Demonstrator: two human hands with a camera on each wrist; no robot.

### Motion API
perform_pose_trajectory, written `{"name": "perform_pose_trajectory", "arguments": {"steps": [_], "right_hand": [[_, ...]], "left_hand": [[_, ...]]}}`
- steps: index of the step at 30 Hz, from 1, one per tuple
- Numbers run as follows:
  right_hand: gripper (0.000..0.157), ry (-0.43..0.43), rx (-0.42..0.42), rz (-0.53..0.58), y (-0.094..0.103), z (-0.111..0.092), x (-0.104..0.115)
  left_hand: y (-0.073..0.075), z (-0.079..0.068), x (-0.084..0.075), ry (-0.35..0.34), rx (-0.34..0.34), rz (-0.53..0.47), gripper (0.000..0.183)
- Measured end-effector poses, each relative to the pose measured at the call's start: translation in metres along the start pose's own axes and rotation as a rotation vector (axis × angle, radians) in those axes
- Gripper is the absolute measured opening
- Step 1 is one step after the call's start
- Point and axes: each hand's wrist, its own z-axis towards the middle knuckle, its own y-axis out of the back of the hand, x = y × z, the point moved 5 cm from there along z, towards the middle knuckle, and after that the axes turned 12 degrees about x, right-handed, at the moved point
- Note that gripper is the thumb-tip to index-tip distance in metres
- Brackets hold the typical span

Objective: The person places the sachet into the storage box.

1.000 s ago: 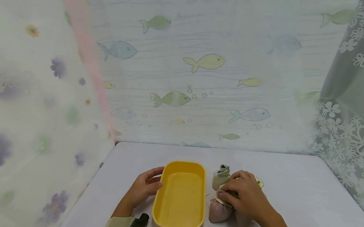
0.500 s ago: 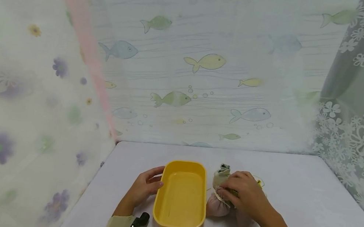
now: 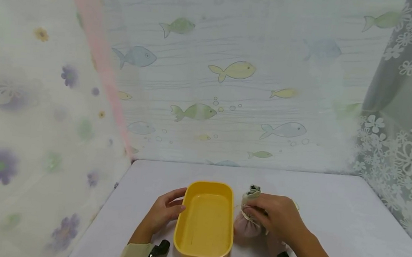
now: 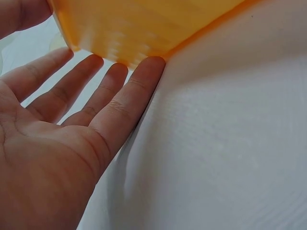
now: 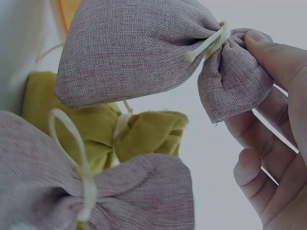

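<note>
Right wrist view — right hand (image 5: pixel 290 165) pinches one mauve pouch (image 5: pixel 129 52) by its cloth top;
left hand (image 3: pixel 161 212) touches the yellow tray (image 3: pixel 204 229) — its fingers are spread.

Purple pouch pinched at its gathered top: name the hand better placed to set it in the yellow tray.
Right, I'd judge: the right hand pinches the purple pouch, just right of the yellow tray. The left hand touches the tray's left side, so it could steady it.

dim, diffuse light, soft shadow beside the yellow tray (image 3: pixel 205 224), flowered sheet (image 3: pixel 40 128) at left partly blurred
</note>
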Motion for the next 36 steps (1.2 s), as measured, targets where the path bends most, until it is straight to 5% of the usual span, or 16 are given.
{"name": "perform_pose_trajectory", "arguments": {"steps": [10,22,36], "right_hand": [[0.016,-0.010,0.008,-0.028,0.010,0.009,-0.005],[0.012,-0.001,0.002,0.100,0.013,0.029,-0.009],[0.009,-0.104,-0.004,0.145,-0.005,0.056,-0.009]], "left_hand": [[-0.001,-0.003,0.000,0.010,-0.006,-0.028,0.066],[-0.002,0.000,-0.003,-0.004,0.027,-0.051,0.070],[-0.002,-0.001,0.000,-0.016,0.045,-0.028,0.067]]}}
